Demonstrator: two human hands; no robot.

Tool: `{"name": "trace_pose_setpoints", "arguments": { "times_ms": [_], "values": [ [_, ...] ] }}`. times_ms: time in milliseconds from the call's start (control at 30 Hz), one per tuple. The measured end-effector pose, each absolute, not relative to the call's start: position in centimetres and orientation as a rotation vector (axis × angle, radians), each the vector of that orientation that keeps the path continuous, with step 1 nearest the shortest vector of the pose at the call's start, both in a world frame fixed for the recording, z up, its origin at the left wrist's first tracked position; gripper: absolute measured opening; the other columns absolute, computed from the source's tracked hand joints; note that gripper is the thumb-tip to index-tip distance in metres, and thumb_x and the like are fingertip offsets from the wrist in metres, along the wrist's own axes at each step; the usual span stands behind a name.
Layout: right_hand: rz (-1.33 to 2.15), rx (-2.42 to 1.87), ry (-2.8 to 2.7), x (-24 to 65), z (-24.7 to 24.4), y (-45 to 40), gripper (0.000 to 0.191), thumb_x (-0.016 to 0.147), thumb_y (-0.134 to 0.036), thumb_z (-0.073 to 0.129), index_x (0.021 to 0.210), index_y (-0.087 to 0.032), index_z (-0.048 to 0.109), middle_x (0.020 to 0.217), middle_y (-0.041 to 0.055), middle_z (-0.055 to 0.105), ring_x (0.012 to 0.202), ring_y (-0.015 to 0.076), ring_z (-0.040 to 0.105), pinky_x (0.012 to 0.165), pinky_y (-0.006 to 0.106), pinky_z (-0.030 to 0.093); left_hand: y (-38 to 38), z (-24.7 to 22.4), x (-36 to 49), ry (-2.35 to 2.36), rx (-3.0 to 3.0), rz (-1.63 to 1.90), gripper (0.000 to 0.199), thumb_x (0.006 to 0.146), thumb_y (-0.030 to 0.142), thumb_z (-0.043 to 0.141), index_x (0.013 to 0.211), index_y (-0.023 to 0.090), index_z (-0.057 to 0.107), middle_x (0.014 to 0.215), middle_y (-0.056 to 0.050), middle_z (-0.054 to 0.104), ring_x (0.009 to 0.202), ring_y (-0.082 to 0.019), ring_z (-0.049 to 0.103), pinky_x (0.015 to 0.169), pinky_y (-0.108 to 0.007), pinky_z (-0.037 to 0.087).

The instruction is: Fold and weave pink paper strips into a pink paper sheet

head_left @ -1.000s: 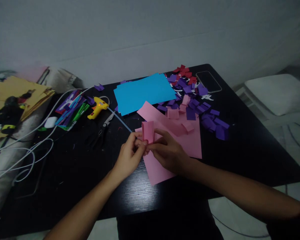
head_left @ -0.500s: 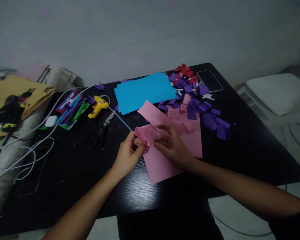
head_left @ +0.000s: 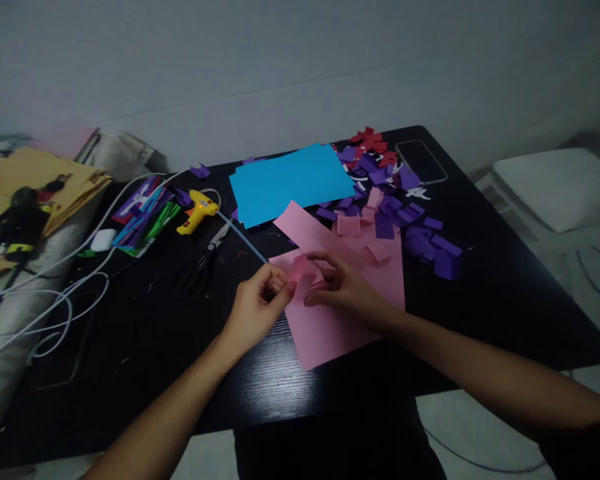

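Note:
Over a large pink paper sheet (head_left: 325, 343), my left hand (head_left: 255, 303) is closed, pinching the left edge of a small folded piece of pink paper (head_left: 301, 275) between thumb and fingers. My right hand (head_left: 353, 293) curls around the other side of that piece, thumb low and index finger high. Its remaining fingertips are partly hidden behind the paper. A pink paper strip (head_left: 303, 225) lies just beyond both hands. Several small folded pink pieces (head_left: 349, 225) rest at the sheet's far side.
Blue sheets (head_left: 290, 187) lie at the back, beside scattered purple pieces (head_left: 420, 240) and red pieces (head_left: 370, 140). A phone (head_left: 421, 162) is at the far right corner. Leftward are a yellow glue gun (head_left: 197, 212), dark-handled scissors (head_left: 200, 267), paper strips (head_left: 147, 217) and white cables (head_left: 63, 303).
The small pink piece has shifted slightly right and turned between my fingers. My right hand has moved a little, its fingers now reaching around the piece. The table items stay put.

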State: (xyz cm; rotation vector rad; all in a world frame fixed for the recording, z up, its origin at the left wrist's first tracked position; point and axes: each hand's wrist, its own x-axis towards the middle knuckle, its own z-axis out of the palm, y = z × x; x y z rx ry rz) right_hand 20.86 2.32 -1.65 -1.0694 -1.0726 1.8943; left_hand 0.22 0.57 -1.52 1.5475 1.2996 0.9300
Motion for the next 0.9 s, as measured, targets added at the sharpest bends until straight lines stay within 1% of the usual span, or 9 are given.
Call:
{"name": "trace_pose_setpoints", "arguments": {
  "times_ms": [100, 167, 233, 333, 467, 633, 733, 800, 900],
  "values": [
    [1.833, -1.087, -1.167, 20.9, -1.8, 2.4, 0.044, 0.062, -0.014, 0.088, 0.1, -0.021, 0.068, 0.089, -0.0011, 0.071, 0.083, 0.0163, 0.068, 0.075, 0.03, 0.055, 0.5, -1.4, 0.1, 1.299, 1.613, 0.915, 0.015, 0.094, 0.031, 0.07, 0.088, 0.019, 0.065, 0.07, 0.002, 0.066, 0.061, -0.011, 0.059, 0.059, -0.023, 0.046],
    [1.831, -1.086, -1.188, 20.8, -1.9, 2.4, 0.036, 0.062, -0.018, 0.091, 0.09, -0.02, 0.068, 0.087, -0.001, 0.07, 0.085, 0.0176, 0.067, 0.075, 0.031, 0.056, 0.4, -1.5, 0.0, 1.295, 1.657, 0.912, 0.014, 0.094, 0.031, 0.071, 0.089, 0.019, 0.067, 0.076, 0.0, 0.069, 0.065, -0.012, 0.062, 0.063, -0.024, 0.049],
    [1.842, -1.056, -1.175, 20.8, -2.0, 2.3, 0.039, 0.061, -0.023, 0.093, 0.09, -0.022, 0.068, 0.087, -0.0015, 0.069, 0.086, 0.019, 0.068, 0.076, 0.033, 0.058, 0.4, -1.5, -0.2, 1.29, 1.703, 0.919, 0.012, 0.094, 0.03, 0.072, 0.09, 0.019, 0.069, 0.079, -0.001, 0.07, 0.068, -0.013, 0.064, 0.066, -0.026, 0.051],
    [1.783, -0.959, -1.217, 20.9, -1.9, 2.4, 0.042, 0.062, -0.029, 0.094, 0.096, -0.024, 0.071, 0.099, 0.0004, 0.072, 0.098, 0.0223, 0.07, 0.085, 0.038, 0.06, 0.5, -1.4, -0.2, 1.268, 1.794, 0.938, 0.008, 0.093, 0.026, 0.074, 0.09, 0.02, 0.072, 0.082, -0.002, 0.07, 0.071, -0.014, 0.064, 0.066, -0.026, 0.052],
    [1.683, -0.899, -1.389, 21.1, -1.4, 2.5, 0.029, 0.073, -0.035, 0.089, 0.097, -0.024, 0.076, 0.101, 0.0031, 0.076, 0.109, 0.0248, 0.07, 0.1, 0.043, 0.055, 0.6, -0.9, -0.2, 1.222, 1.928, 0.965, 0.003, 0.093, 0.022, 0.075, 0.093, 0.02, 0.073, 0.086, -0.002, 0.07, 0.074, -0.014, 0.063, 0.064, -0.025, 0.051],
    [1.728, -0.919, -1.291, 21.1, -1.7, 2.3, 0.024, 0.074, -0.029, 0.088, 0.096, -0.025, 0.077, 0.1, 0.0016, 0.077, 0.103, 0.0232, 0.071, 0.098, 0.042, 0.055, 0.5, -0.4, -0.2, 1.221, 2.017, 0.977, 0.003, 0.094, 0.019, 0.073, 0.097, 0.019, 0.072, 0.09, -0.003, 0.07, 0.075, -0.014, 0.064, 0.064, -0.025, 0.052],
    [1.734, -0.926, -1.275, 21.1, -1.9, 2.3, 0.012, 0.085, -0.031, 0.077, 0.096, -0.025, 0.078, 0.101, 0.0024, 0.077, 0.103, 0.0223, 0.071, 0.1, 0.042, 0.054, 0.4, -0.4, -0.3, 1.232, 2.027, 0.966, 0.004, 0.095, 0.019, 0.071, 0.099, 0.019, 0.072, 0.096, -0.005, 0.071, 0.076, -0.013, 0.064, 0.066, -0.025, 0.052],
    [1.711, -0.942, -1.277, 21.1, -1.9, 2.3, 0.012, 0.09, -0.032, 0.071, 0.097, -0.026, 0.079, 0.103, 0.0029, 0.077, 0.106, 0.0219, 0.07, 0.102, 0.041, 0.052, 0.3, -0.4, -0.3, 1.236, 2.018, 0.97, 0.003, 0.095, 0.018, 0.07, 0.098, 0.019, 0.071, 0.098, -0.005, 0.071, 0.075, -0.013, 0.064, 0.066, -0.026, 0.053],
    [1.681, -0.938, -1.303, 21.0, -1.9, 2.2, 0.013, 0.092, -0.033, 0.07, 0.099, -0.026, 0.079, 0.106, 0.0032, 0.077, 0.106, 0.0215, 0.07, 0.101, 0.04, 0.052, 0.2, -0.4, -0.2, 1.242, 2.005, 0.984, 0.005, 0.095, 0.015, 0.068, 0.095, 0.019, 0.071, 0.099, -0.006, 0.071, 0.074, -0.013, 0.064, 0.067, -0.026, 0.053]
  ]
}}
